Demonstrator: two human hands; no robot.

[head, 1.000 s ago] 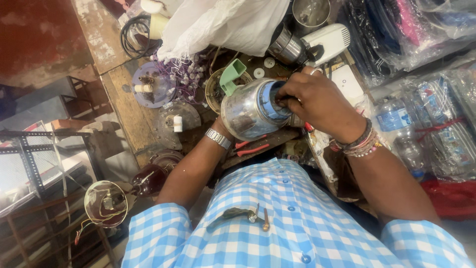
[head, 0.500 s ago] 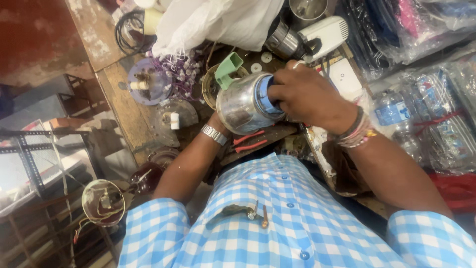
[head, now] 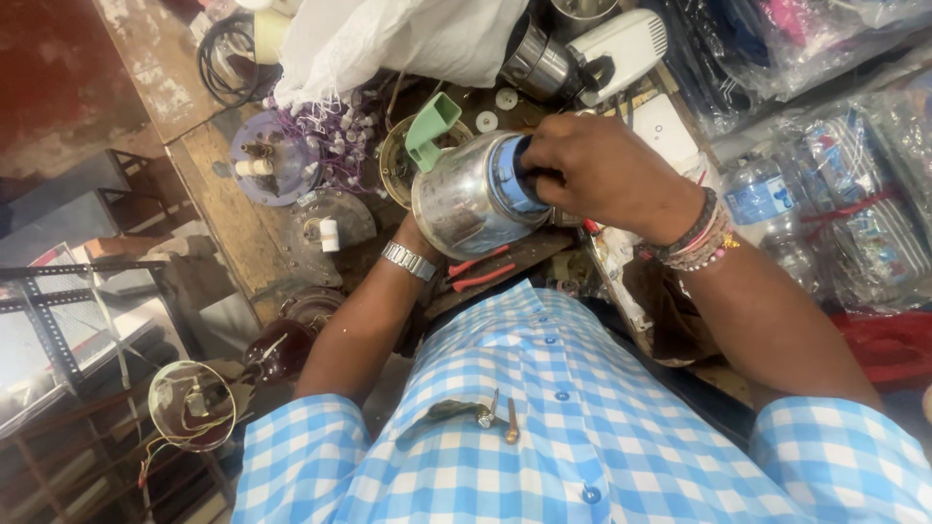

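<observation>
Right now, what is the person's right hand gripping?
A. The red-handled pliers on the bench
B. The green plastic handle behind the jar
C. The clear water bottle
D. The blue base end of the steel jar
D: the right hand closes over the blue base of the steel jar, while the left hand, mostly hidden behind the jar, supports it from below.
</observation>
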